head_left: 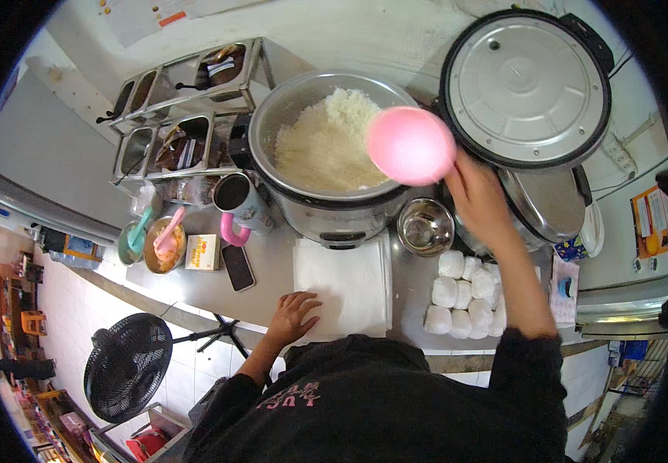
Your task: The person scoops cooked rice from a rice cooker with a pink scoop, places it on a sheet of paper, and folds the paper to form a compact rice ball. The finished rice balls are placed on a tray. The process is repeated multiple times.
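Note:
My right hand (pixel 476 199) is shut on a pink plastic bowl (pixel 412 146), tilted over the right rim of a large rice cooker (pixel 334 217). Cooked white rice (pixel 328 142) lies heaped inside the cooker. A stack of white paper sheets (pixel 342 278) lies in front of it, and my left hand (pixel 293 317) rests at its left edge, fingers spread, holding nothing. Right of the sheets, several white wrapped bundles (pixel 464 295) sit in rows below my right forearm. A small steel bowl (pixel 425 227) stands between cooker and hand.
The cooker's round lid (pixel 522 87) stands raised at the back right. To the left are a steel rack of food pans (pixel 189 110), a mug with a pink handle (pixel 241 202), a phone (pixel 238 268), a small box (pixel 202 252) and a bowl with a pink spoon (pixel 166 257). A black fan (pixel 128 367) stands beyond the counter.

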A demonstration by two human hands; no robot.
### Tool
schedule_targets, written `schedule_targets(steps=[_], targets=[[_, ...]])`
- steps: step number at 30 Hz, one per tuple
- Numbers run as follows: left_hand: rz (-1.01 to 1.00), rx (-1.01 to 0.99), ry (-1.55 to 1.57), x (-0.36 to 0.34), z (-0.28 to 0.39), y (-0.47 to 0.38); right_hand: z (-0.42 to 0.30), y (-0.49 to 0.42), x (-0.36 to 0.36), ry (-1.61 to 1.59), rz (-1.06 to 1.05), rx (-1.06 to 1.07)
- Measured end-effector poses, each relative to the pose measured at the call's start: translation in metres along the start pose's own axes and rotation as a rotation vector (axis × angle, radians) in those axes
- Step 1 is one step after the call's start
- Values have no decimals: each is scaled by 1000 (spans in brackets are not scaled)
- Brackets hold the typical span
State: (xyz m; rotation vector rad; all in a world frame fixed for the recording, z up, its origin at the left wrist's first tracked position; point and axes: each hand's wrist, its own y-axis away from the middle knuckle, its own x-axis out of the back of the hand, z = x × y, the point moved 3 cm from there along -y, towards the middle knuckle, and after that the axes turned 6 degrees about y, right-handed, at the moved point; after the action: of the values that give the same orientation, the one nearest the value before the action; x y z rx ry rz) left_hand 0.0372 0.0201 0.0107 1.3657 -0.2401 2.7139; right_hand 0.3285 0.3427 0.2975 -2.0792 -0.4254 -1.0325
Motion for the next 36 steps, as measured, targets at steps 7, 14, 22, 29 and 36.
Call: schedule_targets(steps=[7,14,22,29,36], targets=[[442,233,809,95,-16,-83,-5,-192,-148,654,-319,15],[155,154,1327,175,4,-131,-35,-180,-196,597,-669,-90],[13,198,1323,188,9,-134,-74,-175,-208,412,-864,-213],[-48,198,1377,192,0,-131,-98,-163,-241,276,-984,-261],[-63,214,1325,193,3,-133,-119,-152,-190,31,-831,-310]])
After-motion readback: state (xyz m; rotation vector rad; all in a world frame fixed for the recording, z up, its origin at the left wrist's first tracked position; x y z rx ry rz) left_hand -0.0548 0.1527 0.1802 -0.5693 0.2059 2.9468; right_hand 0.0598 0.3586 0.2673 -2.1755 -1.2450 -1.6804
